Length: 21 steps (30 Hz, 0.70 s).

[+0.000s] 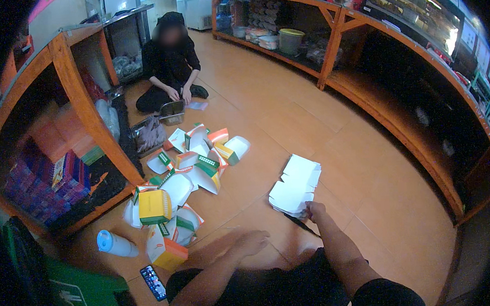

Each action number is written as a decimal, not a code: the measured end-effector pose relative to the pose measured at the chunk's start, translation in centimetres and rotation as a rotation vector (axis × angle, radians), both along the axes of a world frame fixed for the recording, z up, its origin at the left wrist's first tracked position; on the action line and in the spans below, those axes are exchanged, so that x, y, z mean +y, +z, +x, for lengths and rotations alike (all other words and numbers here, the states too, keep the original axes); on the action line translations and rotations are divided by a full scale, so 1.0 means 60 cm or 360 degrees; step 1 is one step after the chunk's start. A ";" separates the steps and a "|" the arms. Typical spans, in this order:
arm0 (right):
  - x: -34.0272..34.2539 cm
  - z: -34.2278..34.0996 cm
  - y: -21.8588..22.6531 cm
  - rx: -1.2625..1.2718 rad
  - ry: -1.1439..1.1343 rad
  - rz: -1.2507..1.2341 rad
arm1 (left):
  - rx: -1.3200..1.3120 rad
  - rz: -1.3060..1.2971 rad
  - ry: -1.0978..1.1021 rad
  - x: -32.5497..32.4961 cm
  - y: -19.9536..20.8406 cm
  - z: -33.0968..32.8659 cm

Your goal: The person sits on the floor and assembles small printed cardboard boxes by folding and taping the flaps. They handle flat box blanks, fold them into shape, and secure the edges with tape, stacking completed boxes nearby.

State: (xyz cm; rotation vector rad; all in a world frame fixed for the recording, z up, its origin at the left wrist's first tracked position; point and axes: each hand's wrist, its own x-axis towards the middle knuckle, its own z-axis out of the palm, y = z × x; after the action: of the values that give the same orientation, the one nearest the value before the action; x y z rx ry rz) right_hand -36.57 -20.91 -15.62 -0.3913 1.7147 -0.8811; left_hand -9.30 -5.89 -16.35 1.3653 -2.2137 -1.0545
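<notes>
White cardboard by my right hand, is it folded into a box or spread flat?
Spread flat: the white cardboard shows a broad face, notched edges and no raised walls, your right hand at its near corner.

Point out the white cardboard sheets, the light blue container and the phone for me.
White cardboard sheets [297, 179]: head view, middle of the uppermost white face.
Light blue container [118, 245]: head view, on its side below the round top.
Phone [153, 283]: head view, middle of its lit screen.
</notes>
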 end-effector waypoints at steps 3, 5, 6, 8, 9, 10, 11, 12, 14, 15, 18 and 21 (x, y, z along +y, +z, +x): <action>0.000 0.011 0.013 -0.0072 0.0116 -0.0044 | -0.0080 0.0056 -0.0001 -0.002 0.050 -0.001; -0.039 -0.081 -0.052 -0.0002 0.0236 -0.0063 | 0.0012 0.0092 -0.0009 -0.014 0.086 -0.048; -0.042 -0.061 -0.050 -0.0082 0.0120 -0.0097 | 0.0038 0.0153 0.0063 -0.010 0.099 -0.042; -0.035 -0.015 -0.029 -0.0237 -0.0125 -0.0160 | 0.0041 0.0174 0.0156 -0.007 0.119 -0.031; -0.027 0.000 -0.020 -0.0129 -0.0022 -0.0147 | 0.0018 0.0133 0.0174 -0.007 0.130 -0.025; -0.017 0.017 -0.006 -0.0023 0.0082 -0.0137 | -0.0008 0.0091 0.0192 -0.010 0.137 -0.019; -0.006 0.038 0.006 0.0081 0.0185 -0.0126 | -0.0048 0.0120 0.0263 -0.008 0.134 -0.011; 0.022 0.069 0.022 -0.0405 0.0025 -0.0200 | -0.0088 0.0137 0.0339 -0.001 0.129 0.000; 0.003 0.025 -0.066 0.0252 -0.0010 -0.0068 | -0.0078 0.0128 0.0287 -0.015 0.126 -0.033; 0.011 0.061 -0.069 0.0315 0.0055 -0.0015 | -0.0151 0.0132 0.0270 -0.010 0.129 -0.014; -0.004 0.077 -0.139 0.0483 0.0343 0.0060 | -0.0071 0.0120 0.0288 0.000 0.131 -0.011; -0.039 -0.117 -0.255 0.0668 0.0717 -0.0079 | 0.0076 0.0276 0.0181 -0.020 0.151 -0.092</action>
State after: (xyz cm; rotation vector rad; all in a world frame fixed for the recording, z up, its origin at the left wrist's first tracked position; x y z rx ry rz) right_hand -43.58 -23.23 -30.95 -1.0087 1.8734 -0.5322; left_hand -14.81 -7.07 -7.30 1.5018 -2.0245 -1.2475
